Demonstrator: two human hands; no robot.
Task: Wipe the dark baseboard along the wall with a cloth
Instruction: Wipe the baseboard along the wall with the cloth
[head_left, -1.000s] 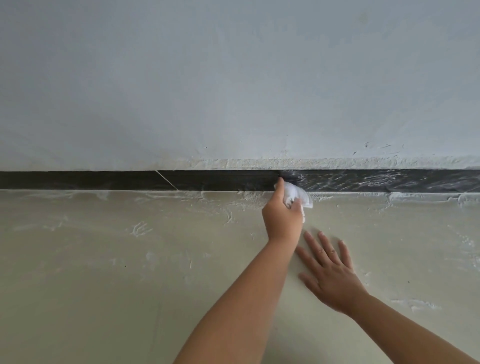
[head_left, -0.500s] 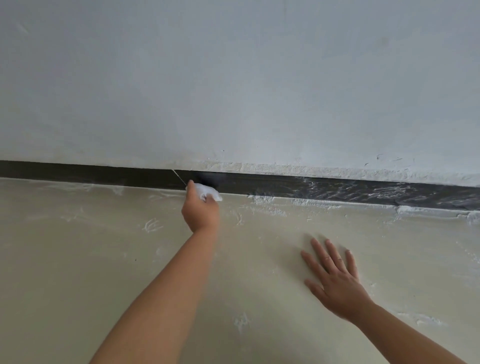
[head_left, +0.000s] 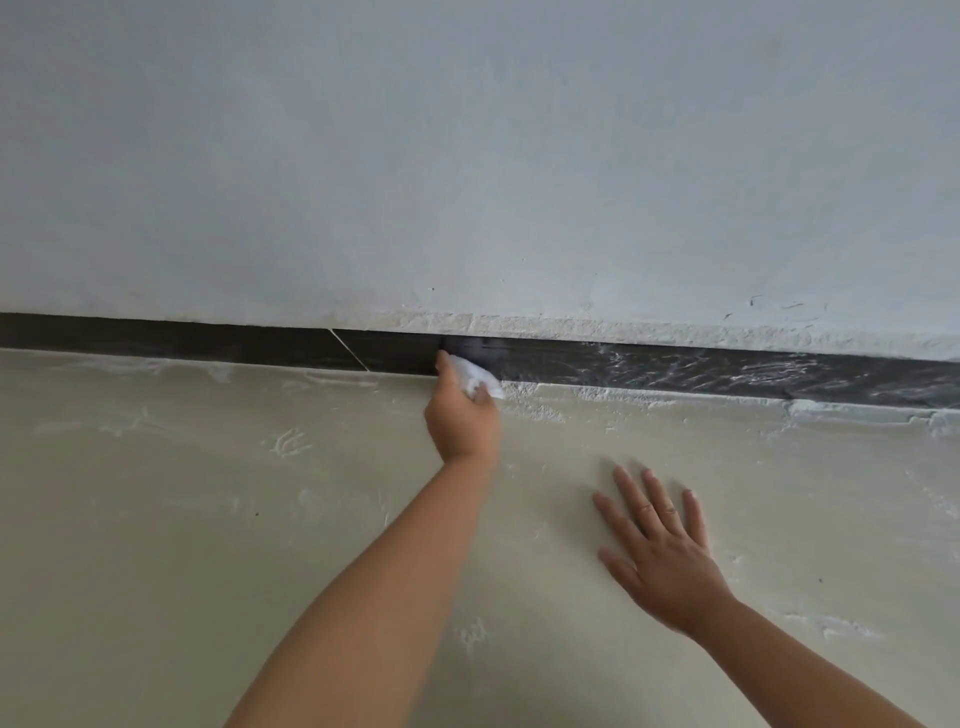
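The left arm reaches forward, nearly straight, its hand (head_left: 462, 415) curled with fingers and thumb pinching a cloth (head_left: 474, 378) at the fingertips. The right arm comes in from the lower right corner; the right hand (head_left: 662, 553) lies flat, palm down, fingers spread and straight.

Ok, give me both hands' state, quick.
Left hand: closed on the white cloth, pressing it to the baseboard.
Right hand: open, flat on the floor, holding nothing.
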